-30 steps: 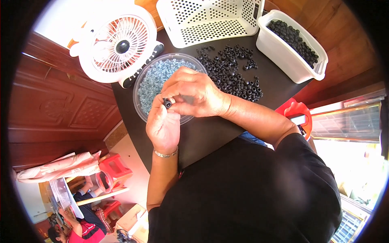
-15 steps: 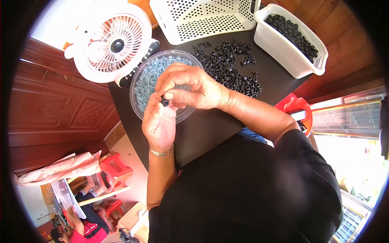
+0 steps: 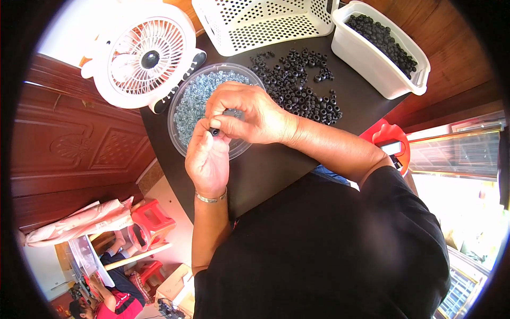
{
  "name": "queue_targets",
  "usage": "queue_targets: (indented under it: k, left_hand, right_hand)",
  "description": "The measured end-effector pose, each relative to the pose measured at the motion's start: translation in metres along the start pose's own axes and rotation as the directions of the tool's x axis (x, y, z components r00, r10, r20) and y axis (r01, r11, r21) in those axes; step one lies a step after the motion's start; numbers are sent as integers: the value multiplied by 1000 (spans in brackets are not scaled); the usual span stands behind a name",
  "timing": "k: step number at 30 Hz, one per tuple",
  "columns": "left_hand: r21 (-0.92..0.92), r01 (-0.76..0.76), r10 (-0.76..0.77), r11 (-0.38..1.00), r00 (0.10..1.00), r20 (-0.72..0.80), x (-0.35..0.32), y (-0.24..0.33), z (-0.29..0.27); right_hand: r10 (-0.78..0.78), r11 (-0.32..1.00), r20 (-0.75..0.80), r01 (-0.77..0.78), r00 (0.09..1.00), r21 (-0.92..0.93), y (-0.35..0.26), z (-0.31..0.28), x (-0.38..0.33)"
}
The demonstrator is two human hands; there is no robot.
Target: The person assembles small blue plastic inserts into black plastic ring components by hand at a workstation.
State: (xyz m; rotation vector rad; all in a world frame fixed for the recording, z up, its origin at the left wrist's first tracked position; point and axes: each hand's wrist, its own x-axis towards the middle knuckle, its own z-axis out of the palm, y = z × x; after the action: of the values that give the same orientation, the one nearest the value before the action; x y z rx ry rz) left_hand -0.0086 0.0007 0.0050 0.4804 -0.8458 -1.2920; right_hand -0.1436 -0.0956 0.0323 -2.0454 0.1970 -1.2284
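A small black ring (image 3: 214, 131) sits pinched between the fingertips of both hands, held just above the near rim of a clear bowl (image 3: 180, 101) of pale grey-blue metal bits. The left hand (image 3: 206, 159) comes up from below, palm toward the camera, fingers curled in on the ring; a thin bracelet (image 3: 211, 199) circles its wrist. The right hand (image 3: 247, 114) reaches across from the right, over the bowl, thumb and forefinger closed on the same ring, the other fingers bent. Both hands touch at the ring.

The bowl stands on a dark tabletop (image 3: 265, 170). Just right of it lies a loose heap of black rings (image 3: 297, 87). Beyond that, a white tub (image 3: 372, 61) holds more of them. A white perforated basket (image 3: 260, 24) stands at the far edge, and a white fan (image 3: 143, 56) just left of the bowl.
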Motion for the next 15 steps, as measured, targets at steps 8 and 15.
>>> queue_targets:
  k: [8, 15]
  left_hand:
    - [1, -3, 3, 1000, 1000, -13, 3, 7, 9]
    - [-102, 48, -55, 994, 996, -65, -2, -1, -1]
  right_hand:
    - [-71, 972, 37, 78, 997, -220, -5, 1, -1]
    - [-223, 918, 47, 226, 974, -325, -9, -2, 1]
